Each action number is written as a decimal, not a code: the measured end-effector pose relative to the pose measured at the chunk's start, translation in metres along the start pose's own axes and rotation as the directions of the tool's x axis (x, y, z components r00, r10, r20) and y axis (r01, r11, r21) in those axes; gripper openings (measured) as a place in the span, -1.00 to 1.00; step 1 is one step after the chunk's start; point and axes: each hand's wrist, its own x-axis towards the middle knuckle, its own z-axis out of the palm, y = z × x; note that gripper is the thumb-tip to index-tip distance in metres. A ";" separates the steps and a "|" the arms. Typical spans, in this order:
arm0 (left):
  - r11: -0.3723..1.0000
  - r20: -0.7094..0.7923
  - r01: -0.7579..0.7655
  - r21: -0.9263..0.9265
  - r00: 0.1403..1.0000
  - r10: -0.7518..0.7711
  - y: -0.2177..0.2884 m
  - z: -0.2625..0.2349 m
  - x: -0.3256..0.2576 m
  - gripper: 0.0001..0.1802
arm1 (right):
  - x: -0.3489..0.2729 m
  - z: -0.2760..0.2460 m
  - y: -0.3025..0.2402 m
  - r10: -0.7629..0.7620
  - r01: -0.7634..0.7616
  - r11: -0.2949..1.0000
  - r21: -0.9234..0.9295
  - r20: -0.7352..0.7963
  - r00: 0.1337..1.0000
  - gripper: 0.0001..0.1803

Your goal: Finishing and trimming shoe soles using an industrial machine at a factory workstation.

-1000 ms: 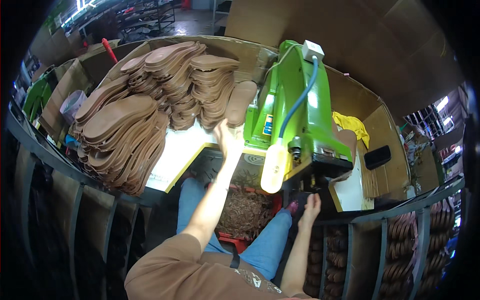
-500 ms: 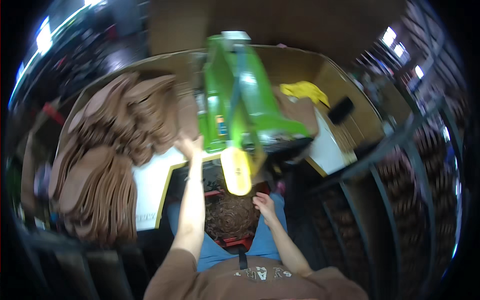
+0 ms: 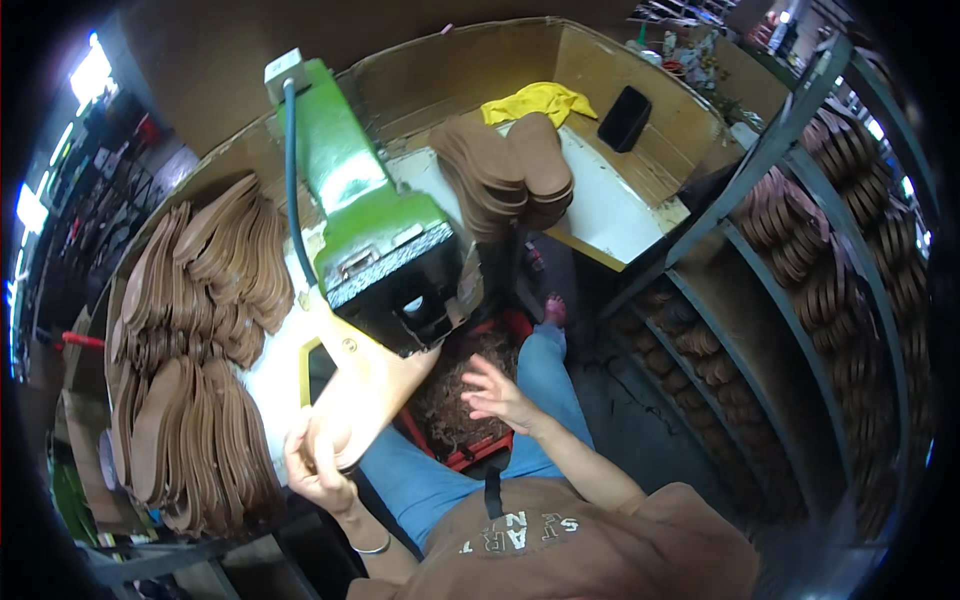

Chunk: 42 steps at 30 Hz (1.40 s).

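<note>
My left hand (image 3: pixel 322 470) is closed around the near end of a tan shoe sole (image 3: pixel 372 402). The far end of that sole reaches under the green machine (image 3: pixel 372 215), next to its dark lower housing and pale yellow guard (image 3: pixel 345 340); whether it touches the machine is hidden. My right hand (image 3: pixel 500 398) hangs with spread fingers and nothing in them. Below it, a red bin (image 3: pixel 462 458) full of brown trimmings sits between my knees.
Several stacks of brown soles (image 3: pixel 195 440) stand on the table at the left. More soles (image 3: pixel 505 175) lie right of the machine, near a yellow cloth (image 3: pixel 540 102) and a black box-like object (image 3: pixel 625 118). A metal rack (image 3: pixel 760 290) of soles stands at the right.
The view has turned, so the machine now appears farther left. My left hand has come back from the stacks and now holds a sole at the machine. My right hand's fingers have spread.
</note>
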 end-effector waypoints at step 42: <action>0.909 0.385 0.273 -0.316 0.912 -0.141 0.009 0.132 -0.073 -0.32 | -0.132 0.003 0.019 0.060 -0.079 0.970 -0.231 -0.087 0.994 -0.65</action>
